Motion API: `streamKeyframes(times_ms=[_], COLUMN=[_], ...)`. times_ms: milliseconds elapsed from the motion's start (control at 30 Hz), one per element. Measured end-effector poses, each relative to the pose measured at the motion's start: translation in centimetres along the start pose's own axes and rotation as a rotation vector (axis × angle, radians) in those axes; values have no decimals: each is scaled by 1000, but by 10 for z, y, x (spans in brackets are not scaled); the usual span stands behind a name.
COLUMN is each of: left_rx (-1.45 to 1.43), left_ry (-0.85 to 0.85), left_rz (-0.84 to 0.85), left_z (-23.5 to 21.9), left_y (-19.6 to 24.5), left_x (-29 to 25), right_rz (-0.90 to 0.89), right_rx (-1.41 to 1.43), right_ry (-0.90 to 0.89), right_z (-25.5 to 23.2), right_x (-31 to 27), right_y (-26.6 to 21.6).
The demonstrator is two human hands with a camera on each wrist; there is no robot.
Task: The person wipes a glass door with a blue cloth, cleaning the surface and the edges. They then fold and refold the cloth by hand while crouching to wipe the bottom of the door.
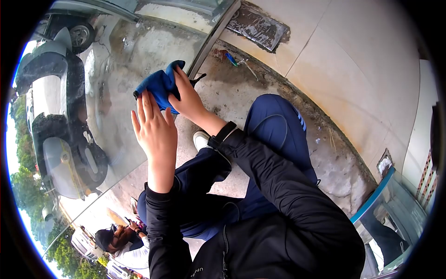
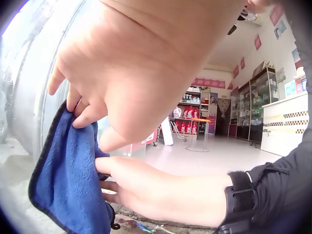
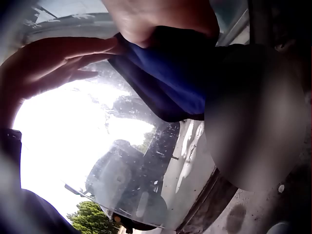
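A blue cloth [image 1: 160, 89] with dark edging hangs folded between both hands, in front of a glass pane [image 1: 116, 139]. My left hand [image 1: 155, 132] has its fingers stretched up to the cloth's edge. In the left wrist view, the fingertips of the left hand [image 2: 97, 83] take the cloth's upper edge, with one finger lying over it. My right hand [image 1: 189, 97] holds the other side, thumb across the front. Folds of the blue cloth [image 3: 161, 83] run from the left fingertips to the right hand in the right wrist view.
A scooter [image 1: 60, 116] stands beyond the glass. Bits of litter [image 1: 234, 60] lie near the curved edge of the tiled floor [image 1: 348, 69]. Another person [image 1: 121, 242] is low at the left. Behind, a shop interior holds an orange-topped stool [image 2: 200, 120] and shelves [image 2: 253, 107].
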State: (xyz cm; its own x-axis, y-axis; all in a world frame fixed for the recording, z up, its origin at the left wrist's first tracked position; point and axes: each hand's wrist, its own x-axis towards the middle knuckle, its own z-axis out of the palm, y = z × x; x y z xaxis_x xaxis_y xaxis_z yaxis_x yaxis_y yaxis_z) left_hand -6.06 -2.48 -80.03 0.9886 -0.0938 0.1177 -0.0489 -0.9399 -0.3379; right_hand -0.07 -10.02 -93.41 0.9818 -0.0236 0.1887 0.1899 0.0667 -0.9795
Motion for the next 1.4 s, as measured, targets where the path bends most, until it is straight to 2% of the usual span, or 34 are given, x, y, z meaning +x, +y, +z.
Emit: streamKeyframes(times_ms=[133, 200, 233, 300, 333, 467, 533, 567, 633, 833, 900, 933, 1100, 1167, 1200, 1300, 1400], left_rx=[-16, 6, 9, 19, 15, -23, -42, -61, -64, -72, -70, -80, -98, -28, -28, -13, 52], left_ry=[-18, -67, -68, -126, -134, -105, -100, -99, -94, -73, -74, -84, -39, 56, 111, 300, 508], left_rz=[6, 5, 0, 6, 8, 22, 22, 18, 30, 69, 67, 66, 31, -34, -56, -132, -176], left_z=[-2, -2, -2, 1, 0, 3, 3, 4, 5, 7, 6, 5, -12, -25, -29, -44, -51], left_y=[-2, -4, -5, -7, -7, -8, -7, -6, -5, -4, -6, -8, -15, -18, -21, -33, -59], left_x=[-4, -6, -7, -9, -9, -9, -7, -5, -2, 2, 0, -1, -6, -7, -7, -3, 1], right_rz=[2, 98, 202, 352, 355, 276, 58, 56, -82, -53, -2, 133, 103, -47, -45, -285, -411], right_rx=[-114, -95, -69, 168, 38, -7, -79, -80, -102, -89, -126, 0, -15, -10, -7, -56, -71], right_ry=[3, 23, -30, 14, 27, 69, 160, 163, 163, 101, 95, 38, 96, 146, 139, 160, 72], right_z=[12, 16, 19, 14, 10, 15, 10, 4, -9, -14, 1, 8, 37, 36, 33, 14, 3], right_x=[-6, -4, 0, 0, -2, -2, 3, 9, 24, 25, 21, 19, 1, 3, 8, 20, 29], right_y=[15, 39, 68, 91, 92, 85, 74, 67, 60, 60, 79, 83, 7, -20, -32, -70, -106])
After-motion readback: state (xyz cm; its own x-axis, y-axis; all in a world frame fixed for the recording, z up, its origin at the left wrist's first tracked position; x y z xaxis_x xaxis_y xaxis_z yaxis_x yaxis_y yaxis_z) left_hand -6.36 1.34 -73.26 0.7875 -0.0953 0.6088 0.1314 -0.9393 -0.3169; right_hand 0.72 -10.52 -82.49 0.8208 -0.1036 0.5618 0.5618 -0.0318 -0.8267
